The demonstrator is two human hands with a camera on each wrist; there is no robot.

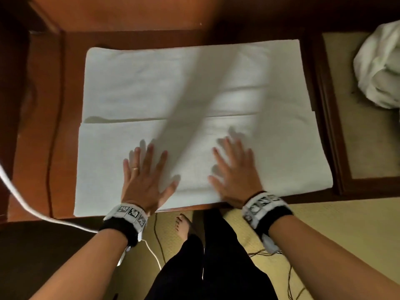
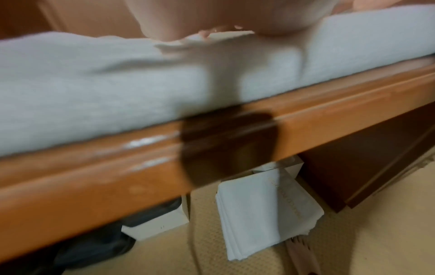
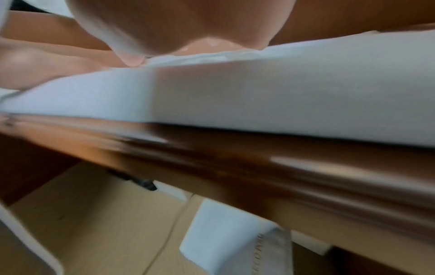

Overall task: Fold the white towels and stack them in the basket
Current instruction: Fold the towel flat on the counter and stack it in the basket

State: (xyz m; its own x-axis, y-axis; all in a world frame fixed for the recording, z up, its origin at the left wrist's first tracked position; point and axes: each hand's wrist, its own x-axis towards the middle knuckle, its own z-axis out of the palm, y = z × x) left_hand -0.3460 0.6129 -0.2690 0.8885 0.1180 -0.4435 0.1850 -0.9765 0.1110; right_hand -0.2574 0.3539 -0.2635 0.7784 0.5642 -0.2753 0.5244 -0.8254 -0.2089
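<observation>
The head camera looks steeply down from above onto the wooden table, taking in the whole white towel spread across it, both forearms, and the floor at the person's feet.

The left wrist camera sits low at the table's near edge, very close, facing forward under the left hand; it sees the towel edge-on, the table's front moulding, and the floor beneath, where a folded white cloth lies.

The right wrist camera sits likewise low and close under the right hand, tilted and blurred.

All three views share the towel's near edge and the table's front rim; both wrist views share the floor underneath.
</observation>
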